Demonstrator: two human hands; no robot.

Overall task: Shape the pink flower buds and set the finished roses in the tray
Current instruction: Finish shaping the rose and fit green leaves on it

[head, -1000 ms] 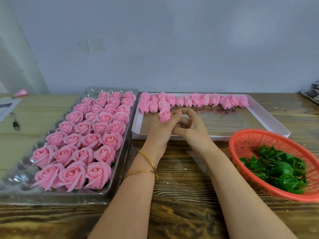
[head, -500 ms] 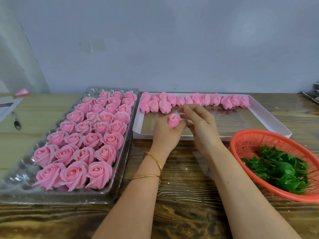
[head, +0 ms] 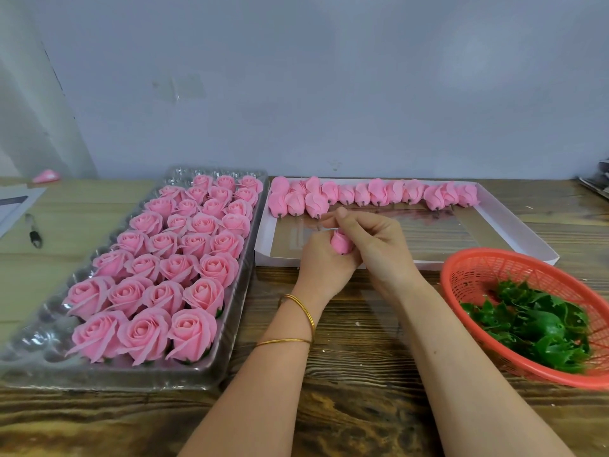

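Pink bud point(head: 341, 243) sits pinched between left hand point(head: 324, 267) and right hand point(head: 382, 249).

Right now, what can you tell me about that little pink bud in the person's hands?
The bud is small, closed and matte pink, its petals wrapped tight, soft-looking like foam. It is held over the near edge of the white box. The left hand cups it from below; the right hand's curled fingers press its right side.

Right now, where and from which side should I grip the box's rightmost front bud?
Probably low on the bud, near its dark stem tip, from the near side: the tip points toward you and buds crowd behind.
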